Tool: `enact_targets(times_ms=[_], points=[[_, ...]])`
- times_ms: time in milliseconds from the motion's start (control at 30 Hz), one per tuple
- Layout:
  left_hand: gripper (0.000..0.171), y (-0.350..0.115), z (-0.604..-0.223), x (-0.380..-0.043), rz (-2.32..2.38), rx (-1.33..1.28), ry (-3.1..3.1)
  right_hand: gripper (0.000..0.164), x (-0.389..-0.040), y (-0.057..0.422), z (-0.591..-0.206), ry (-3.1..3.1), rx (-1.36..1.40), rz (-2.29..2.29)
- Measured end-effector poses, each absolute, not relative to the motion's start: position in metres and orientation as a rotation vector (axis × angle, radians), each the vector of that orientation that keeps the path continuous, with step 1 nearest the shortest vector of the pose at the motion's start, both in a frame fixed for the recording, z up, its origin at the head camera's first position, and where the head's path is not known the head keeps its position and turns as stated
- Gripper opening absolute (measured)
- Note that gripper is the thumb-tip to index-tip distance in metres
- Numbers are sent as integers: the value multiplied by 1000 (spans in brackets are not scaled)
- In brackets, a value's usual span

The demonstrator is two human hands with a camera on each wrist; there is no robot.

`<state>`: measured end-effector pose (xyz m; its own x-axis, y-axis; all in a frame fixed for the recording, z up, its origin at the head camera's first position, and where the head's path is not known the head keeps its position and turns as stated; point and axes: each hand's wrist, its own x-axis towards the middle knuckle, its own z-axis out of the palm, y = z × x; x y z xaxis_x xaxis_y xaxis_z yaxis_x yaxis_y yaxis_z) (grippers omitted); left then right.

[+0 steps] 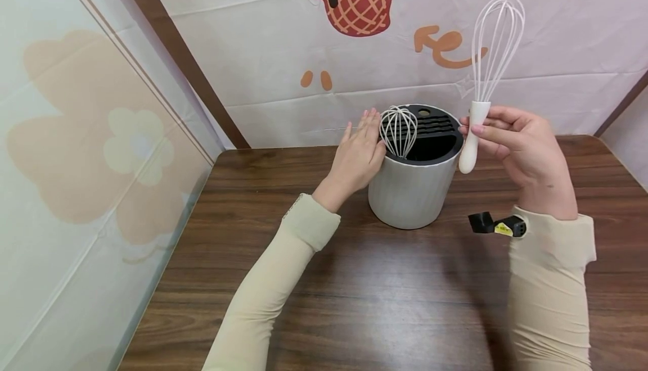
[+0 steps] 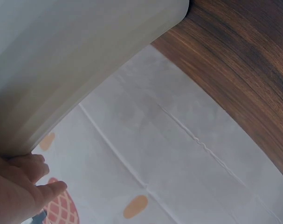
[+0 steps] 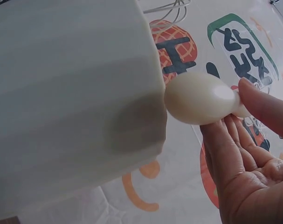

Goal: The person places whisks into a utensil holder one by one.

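A white whisk [image 1: 478,112] stands nearly upright, wires up, in my right hand [image 1: 529,143], which pinches its handle between thumb and fingers. Its rounded handle end [image 3: 199,98] looks large in the right wrist view, near the side of the light grey utensil holder [image 1: 412,197]. That holder has a black top with slots and a wide opening. A second whisk [image 1: 398,132] sits in it, wire end up, its handle hidden inside. My left hand [image 1: 356,154] rests against the holder's left rim with fingers straight; the left wrist view shows part of this hand [image 2: 20,186] at the holder.
The holder stands on a dark wooden table [image 1: 405,303], towards its back edge. Behind it hangs a printed white cloth [image 1: 263,50], and a flowered panel [image 1: 81,135] borders the left side. A black strap camera piece [image 1: 498,225] sticks out from the right cuff.
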<state>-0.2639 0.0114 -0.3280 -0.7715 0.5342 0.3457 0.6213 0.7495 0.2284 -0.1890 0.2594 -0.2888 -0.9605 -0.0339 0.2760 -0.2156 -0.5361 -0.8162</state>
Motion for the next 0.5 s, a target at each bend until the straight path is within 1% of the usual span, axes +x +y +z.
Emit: enact_targets(times_ms=[500], points=[[55,11,-329,-265,-491,-896,-2690,23,-196,243,-277,-1519,387,2554]])
